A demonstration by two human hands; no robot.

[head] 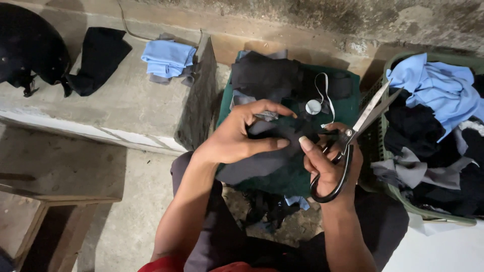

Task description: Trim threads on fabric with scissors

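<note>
Right hand [330,166]: fingers looped through the black handles of the scissors [353,141], clamped; blades slightly parted, long axis running up and right, away from the cloth.
Left hand [237,138]: fingers pinched on the dark cloth piece [275,151], which lies between both hands; left is nearer.
Green-covered stand [348,108]: beyond the hands, piled with dark scraps.
Basket [390,189]: right, full of blue, grey and black cloth; scissor tips near its rim.
Ledge [116,100]: far left, with a helmet [27,45] and blue cloth [166,58].
</note>
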